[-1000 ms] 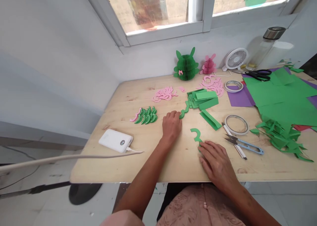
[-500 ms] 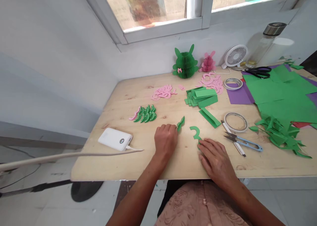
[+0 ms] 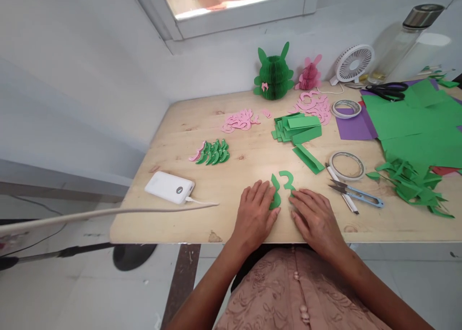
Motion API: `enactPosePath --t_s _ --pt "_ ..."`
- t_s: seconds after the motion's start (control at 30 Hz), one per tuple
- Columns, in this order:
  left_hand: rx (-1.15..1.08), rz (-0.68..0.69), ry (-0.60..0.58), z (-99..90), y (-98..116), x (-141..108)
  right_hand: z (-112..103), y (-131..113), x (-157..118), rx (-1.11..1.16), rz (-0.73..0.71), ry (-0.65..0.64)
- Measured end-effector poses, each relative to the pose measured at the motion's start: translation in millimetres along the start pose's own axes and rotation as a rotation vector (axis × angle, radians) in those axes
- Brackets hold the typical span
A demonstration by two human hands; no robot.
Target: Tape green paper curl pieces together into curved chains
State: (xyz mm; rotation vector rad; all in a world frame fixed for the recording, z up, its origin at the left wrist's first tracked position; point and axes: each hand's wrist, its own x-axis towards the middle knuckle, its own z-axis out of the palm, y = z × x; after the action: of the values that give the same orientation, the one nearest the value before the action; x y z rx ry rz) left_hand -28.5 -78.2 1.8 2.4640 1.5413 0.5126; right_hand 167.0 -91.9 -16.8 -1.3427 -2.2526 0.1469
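Observation:
My left hand (image 3: 254,213) lies flat on the wooden table, fingers stretched out, partly covering a curved green paper cutout (image 3: 276,198). Just to the right, my right hand (image 3: 314,216) also rests flat, its fingertips over the lower end of another curved green paper cutout (image 3: 288,178). The two cutouts lie side by side with a small gap between them. Beyond my right hand are a folded green paper strip (image 3: 308,158), thread snips (image 3: 355,193) with blue handles and a white pen (image 3: 347,200).
Tape rolls (image 3: 347,165), green scraps (image 3: 411,185) and green sheets (image 3: 426,123) lie right. Folded green strips (image 3: 298,128) and pink cutouts (image 3: 238,121) sit farther back. Left are stacked green curved pieces (image 3: 212,152) and a white power bank (image 3: 169,187) with its cable. Paper figures (image 3: 273,78) stand behind.
My left hand has opened from a closed grip and flattened the green cutout onto the table, nearer the front edge. My right hand stays by its cutout. The view has shifted downward.

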Motion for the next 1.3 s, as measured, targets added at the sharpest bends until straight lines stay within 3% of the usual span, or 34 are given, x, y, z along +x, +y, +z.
enactPosePath --t_s 0.17,0.33,0.53,0.67,0.73,1.0,1.17,1.3 --pt "-0.034 -0.031 0.047 1.5 -1.7 -5.4 -0.3 0.1 0.2 0.002 -0.001 0.009" --pt "-0.018 0.023 0.106 3.7 -2.2 -2.9 0.8 0.6 0.4 0.011 -0.002 0.022" --pt "0.049 0.088 0.207 1.8 -17.3 -2.8 0.9 -0.2 -0.3 -0.006 -0.007 0.021" --pt "0.018 -0.009 0.277 -8.4 -27.2 -12.2 1.0 0.1 -0.6 0.001 -0.011 0.027" --pt "-0.103 -0.083 0.276 -15.7 -28.2 -18.6 1.0 1.0 -0.5 0.019 -0.003 0.029" --pt "-0.667 -0.396 -0.007 -45.6 -15.0 -23.0 -6.7 0.1 0.0 0.203 0.072 0.101" --pt "-0.908 -0.446 -0.189 -50.0 -13.2 -5.7 -15.5 -9.7 0.4 0.369 0.133 0.056" --pt "-1.134 -0.461 -0.253 -46.5 -13.8 6.3 -16.7 -15.1 -0.8 0.432 0.199 0.017"
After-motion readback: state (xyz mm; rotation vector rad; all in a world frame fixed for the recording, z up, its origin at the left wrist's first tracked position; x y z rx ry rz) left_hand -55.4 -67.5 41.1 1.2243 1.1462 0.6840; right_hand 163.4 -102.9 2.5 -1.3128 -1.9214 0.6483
